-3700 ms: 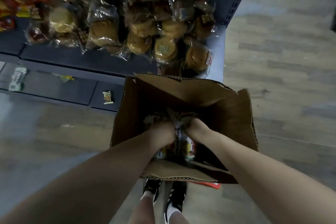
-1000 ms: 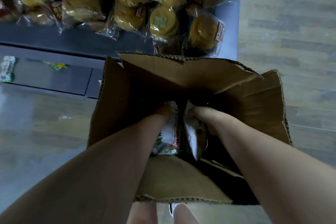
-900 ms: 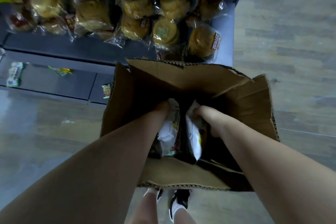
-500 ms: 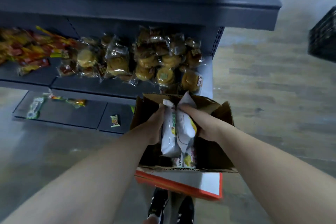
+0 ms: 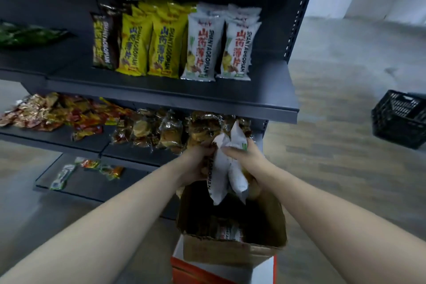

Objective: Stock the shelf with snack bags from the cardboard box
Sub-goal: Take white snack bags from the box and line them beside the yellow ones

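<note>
A dark metal shelf unit (image 5: pixel 175 97) is set on a wood-look floor (image 5: pixel 334 168), with a black crate (image 5: pixel 401 120) well apart at the far right. On its upper board, upright packs are ranged in rows, yellow packs (image 5: pixel 147 46) to the left and white packs (image 5: pixel 200 48) to the right, faces turned outward so the labels can be read; wrapped buns (image 5: pixel 168 131) are piled on the board below.

The cardboard box (image 5: pixel 230 251) is kept near, directly under the hands, presumably so that each lift is short; at least one spare bag (image 5: pixel 228 232) is seen lying at its bottom.

Two white snack bags (image 5: pixel 221 175) are held together above the box; the left hand (image 5: pixel 196 163) is curled round the left one, and the right hand (image 5: pixel 244 157) is wrapped round the upper end of the right one. The held bags appear to match the white row above, so that is judged to be their place.
</note>
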Action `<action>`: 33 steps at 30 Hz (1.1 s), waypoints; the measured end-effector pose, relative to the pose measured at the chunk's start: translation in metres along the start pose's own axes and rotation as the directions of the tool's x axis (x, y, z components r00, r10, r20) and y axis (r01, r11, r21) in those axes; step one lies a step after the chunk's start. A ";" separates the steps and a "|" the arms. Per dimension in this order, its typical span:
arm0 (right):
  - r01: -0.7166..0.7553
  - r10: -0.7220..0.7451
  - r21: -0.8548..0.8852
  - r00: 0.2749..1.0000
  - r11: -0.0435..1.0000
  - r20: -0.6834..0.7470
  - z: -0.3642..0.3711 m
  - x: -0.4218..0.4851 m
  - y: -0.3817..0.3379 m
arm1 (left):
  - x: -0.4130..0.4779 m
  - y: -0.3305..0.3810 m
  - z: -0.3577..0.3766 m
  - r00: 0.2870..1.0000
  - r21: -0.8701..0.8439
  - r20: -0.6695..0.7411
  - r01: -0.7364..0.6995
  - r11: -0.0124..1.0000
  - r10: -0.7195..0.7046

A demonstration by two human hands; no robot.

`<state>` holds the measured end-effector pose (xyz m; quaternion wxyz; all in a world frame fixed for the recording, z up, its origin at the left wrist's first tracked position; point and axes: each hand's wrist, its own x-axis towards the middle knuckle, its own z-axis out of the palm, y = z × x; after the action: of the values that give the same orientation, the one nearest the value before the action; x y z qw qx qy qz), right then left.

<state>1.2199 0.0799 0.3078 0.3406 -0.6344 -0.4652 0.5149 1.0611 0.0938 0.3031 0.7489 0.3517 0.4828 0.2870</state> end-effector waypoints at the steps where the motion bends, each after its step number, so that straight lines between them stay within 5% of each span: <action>1: 0.023 -0.024 0.009 1.000 1.000 0.012 -0.003 -0.003 -0.012 | -0.003 0.008 -0.001 0.999 0.035 -0.022 -0.040 0.999 0.041; 6: 0.089 -0.089 0.059 0.996 0.994 -0.004 -0.012 -0.012 -0.064 | -0.028 0.046 0.005 0.880 0.239 -0.274 -0.330 0.913 0.389; 10: 0.071 -0.062 0.197 0.997 0.978 -0.053 -0.016 -0.016 -0.094 | -0.054 0.075 0.015 0.754 0.445 -0.273 -0.452 0.774 0.597; 14: 0.052 -0.079 0.460 0.996 0.887 0.040 -0.027 -0.017 -0.115 | -0.071 0.095 0.027 0.851 0.591 0.110 -0.471 0.655 0.513; 17: 0.109 -0.151 0.453 0.987 0.885 0.058 -0.032 -0.008 -0.132 | -0.065 0.102 0.028 0.861 0.583 0.243 -0.498 0.641 0.447; 26: 0.326 -0.296 0.226 0.942 0.918 -0.156 -0.039 0.022 -0.165 | -0.027 0.136 0.029 0.788 0.620 0.302 -0.590 0.517 0.536; 33: 0.494 -0.420 0.120 0.825 0.861 -0.379 -0.056 0.052 -0.185 | 0.029 0.152 0.021 0.728 0.730 0.189 -0.553 0.401 0.660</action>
<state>1.2319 0.1931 0.4725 0.5955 -0.5427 -0.4800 0.3471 1.0778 0.2000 0.4160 0.3453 0.7566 0.4414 0.3369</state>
